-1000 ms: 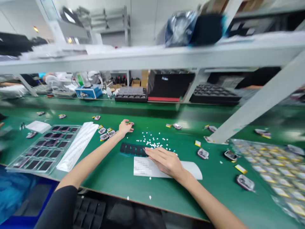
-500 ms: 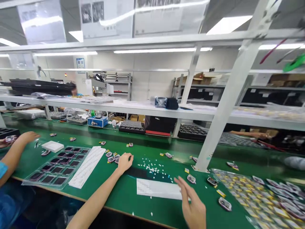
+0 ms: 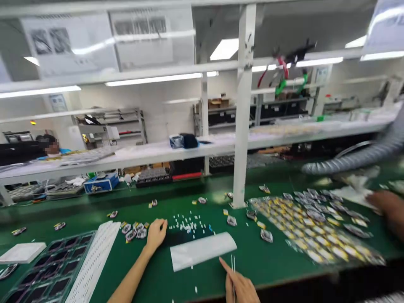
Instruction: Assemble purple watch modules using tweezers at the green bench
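A green bench (image 3: 277,265) spans the view below a white shelf (image 3: 217,147). On its right lies a clear sheet of yellow packets (image 3: 303,227); at the lower left, a clear tray (image 3: 76,270) of dark panels sits beside long printed paper (image 3: 94,261). Between the person's hands lies a plain white sheet (image 3: 202,252), curved at one end. The left hand (image 3: 156,235) curls loosely at its far left, just beside clustered small gadgets (image 3: 136,230); whether it holds anything cannot be told. The right hand (image 3: 240,286), near the sheet's close edge, grips slim tweezers (image 3: 233,273), tips upward. Beyond the sheet are scattered tiny white bits (image 3: 187,225).
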`<state>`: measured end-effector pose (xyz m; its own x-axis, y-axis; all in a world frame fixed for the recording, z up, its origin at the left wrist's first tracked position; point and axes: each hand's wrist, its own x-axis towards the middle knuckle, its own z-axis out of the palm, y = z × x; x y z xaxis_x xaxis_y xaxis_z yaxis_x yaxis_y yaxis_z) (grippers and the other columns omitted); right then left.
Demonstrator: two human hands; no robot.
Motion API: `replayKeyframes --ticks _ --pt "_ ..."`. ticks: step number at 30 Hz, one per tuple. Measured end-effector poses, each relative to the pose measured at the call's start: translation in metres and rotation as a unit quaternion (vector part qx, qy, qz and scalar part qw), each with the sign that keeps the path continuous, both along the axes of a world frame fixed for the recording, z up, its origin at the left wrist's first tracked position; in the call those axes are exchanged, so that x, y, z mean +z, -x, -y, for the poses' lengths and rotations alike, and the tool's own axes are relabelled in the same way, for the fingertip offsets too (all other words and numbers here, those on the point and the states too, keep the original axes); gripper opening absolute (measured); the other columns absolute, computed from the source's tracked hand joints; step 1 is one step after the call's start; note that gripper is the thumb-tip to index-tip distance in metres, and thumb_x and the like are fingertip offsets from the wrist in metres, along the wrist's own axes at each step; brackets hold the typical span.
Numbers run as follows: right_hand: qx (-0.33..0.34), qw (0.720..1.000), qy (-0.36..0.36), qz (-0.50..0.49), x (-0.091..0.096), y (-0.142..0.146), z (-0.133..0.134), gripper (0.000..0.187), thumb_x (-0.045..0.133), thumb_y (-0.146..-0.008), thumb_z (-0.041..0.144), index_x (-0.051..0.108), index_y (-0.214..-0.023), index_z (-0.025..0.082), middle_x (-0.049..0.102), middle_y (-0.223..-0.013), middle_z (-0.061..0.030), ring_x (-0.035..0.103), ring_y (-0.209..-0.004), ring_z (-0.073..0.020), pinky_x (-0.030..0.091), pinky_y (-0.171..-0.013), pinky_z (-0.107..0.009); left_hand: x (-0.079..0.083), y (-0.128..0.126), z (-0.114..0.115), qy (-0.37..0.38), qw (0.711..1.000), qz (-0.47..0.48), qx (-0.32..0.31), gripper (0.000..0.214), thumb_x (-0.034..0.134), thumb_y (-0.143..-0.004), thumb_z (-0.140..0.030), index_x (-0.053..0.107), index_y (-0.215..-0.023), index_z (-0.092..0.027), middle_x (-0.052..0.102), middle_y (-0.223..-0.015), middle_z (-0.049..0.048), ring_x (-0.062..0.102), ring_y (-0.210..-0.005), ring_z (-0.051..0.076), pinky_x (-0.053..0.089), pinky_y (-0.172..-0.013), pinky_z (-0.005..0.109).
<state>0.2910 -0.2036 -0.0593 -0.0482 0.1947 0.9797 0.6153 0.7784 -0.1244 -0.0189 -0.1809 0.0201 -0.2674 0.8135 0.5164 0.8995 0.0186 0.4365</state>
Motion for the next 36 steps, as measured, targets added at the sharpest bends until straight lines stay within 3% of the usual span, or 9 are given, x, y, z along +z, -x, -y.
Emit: replayKeyframes --ticks 2,6,11,16,19,23,29,33,36 --pt "-0.006 0.999 -0.036 -0.007 0.008 0.002 0.005 0.065 0.053 -0.093 0.002 0.048 -0.155 0.021 0.082 -0.089 -0.0052 0.071 -0.056 -0.0153 0.052 -0.055 -0.026 0.001 0.008 0.0 0.026 1.0 0.006 0.007 0.038 0.043 -0.097 -0.03 0.066 -0.068 -0.021 0.074 -0.074 0.0076 0.07 -0.08 0.022 0.051 -0.077 0.03" --pt "-0.008 0.999 0.045 -0.003 0.001 0.004 0.001 0.059 0.051 -0.093 0.003 0.055 -0.15 0.021 0.082 -0.092 -0.0038 0.073 -0.062 -0.0151 0.053 -0.062 -0.027 -0.004 0.02 -0.003 0.063 0.998 0.003 0.01 0.038 0.038 -0.102 -0.03 0.072 -0.089 -0.02 0.078 -0.101 0.0109 0.07 -0.099 0.023 0.051 -0.093 0.033" --pt "-0.019 0.998 0.064 -0.013 -0.013 0.004 0.002 0.06 0.049 -0.091 0.003 0.055 -0.149 0.02 0.082 -0.091 -0.0035 0.074 -0.064 -0.0145 0.052 -0.064 -0.028 0.001 0.003 -0.02 0.091 0.994 -0.02 -0.05 0.039 0.039 -0.103 -0.029 0.074 -0.091 -0.02 0.078 -0.1 0.0108 0.071 -0.098 0.024 0.054 -0.093 0.035" --pt "-0.014 0.999 0.044 0.007 -0.005 0.0 0.0 0.061 0.039 -0.09 0.002 0.057 -0.146 0.02 0.082 -0.094 -0.0049 0.078 -0.072 -0.0156 0.054 -0.062 -0.027 0.009 -0.051 -0.122 0.142 0.972 -0.033 -0.184 0.023 0.053 -0.1 -0.022 0.075 -0.107 -0.022 0.075 -0.12 0.0073 0.063 -0.124 0.024 0.048 -0.11 0.037" --pt "-0.023 0.999 0.042 0.018 0.001 -0.005 -0.001 0.063 0.038 -0.088 0.002 0.058 -0.146 0.018 0.082 -0.088 -0.0053 0.079 -0.071 -0.0164 0.056 -0.059 -0.027 0.018 -0.08 -0.193 0.159 0.962 -0.023 -0.222 0.028 0.063 -0.099 -0.028 0.067 -0.125 -0.018 0.064 -0.138 0.0109 0.06 -0.128 0.027 0.05 -0.11 0.05" --pt "-0.01 0.997 0.065 0.05 -0.006 -0.009 -0.004 0.073 0.036 -0.085 0.003 0.05 -0.154 0.02 0.082 -0.094 -0.0054 0.08 -0.076 -0.0216 0.061 -0.057 -0.03 0.022 -0.09 -0.238 0.169 0.956 0.025 -0.238 0.037 0.066 -0.099 -0.035 0.062 -0.131 -0.017 0.063 -0.135 0.0121 0.065 -0.117 0.027 0.057 -0.098 0.05" --pt "-0.016 0.994 0.09 0.053 -0.015 -0.008 -0.004 0.07 0.037 -0.089 0.005 0.047 -0.156 0.02 0.082 -0.09 -0.0054 0.08 -0.07 -0.0235 0.06 -0.051 -0.032 0.007 -0.068 -0.206 0.172 0.936 0.198 -0.235 0.015 0.064 -0.099 -0.029 0.065 -0.104 -0.016 0.074 -0.107 0.0085 0.072 -0.1 0.022 0.059 -0.091 0.041" --pt "-0.001 0.989 0.136 0.052 -0.001 -0.008 0.001 0.059 0.041 -0.095 0.006 0.055 -0.15 0.024 0.082 -0.09 -0.0044 0.079 -0.068 -0.021 0.057 -0.053 -0.03 0.008 -0.043 -0.14 0.143 0.91 0.337 -0.196 0.018 0.052 -0.103 -0.038 0.054 -0.105 -0.019 0.078 -0.092 0.0066 0.074 -0.074 0.017 0.06 -0.075 0.032" --pt "0.044 0.969 0.241 0.04 0.026 -0.005 -0.003 0.054 0.048 -0.095 0.002 0.062 -0.143 0.025 0.082 -0.102 -0.0053 0.079 -0.075 -0.0212 0.061 -0.065 -0.032 0.017 -0.027 -0.075 0.112 0.892 0.402 -0.173 0.031 0.059 -0.097 -0.049 0.055 -0.107 -0.02 0.078 -0.097 0.0083 0.071 -0.066 0.015 0.058 -0.069 0.029"
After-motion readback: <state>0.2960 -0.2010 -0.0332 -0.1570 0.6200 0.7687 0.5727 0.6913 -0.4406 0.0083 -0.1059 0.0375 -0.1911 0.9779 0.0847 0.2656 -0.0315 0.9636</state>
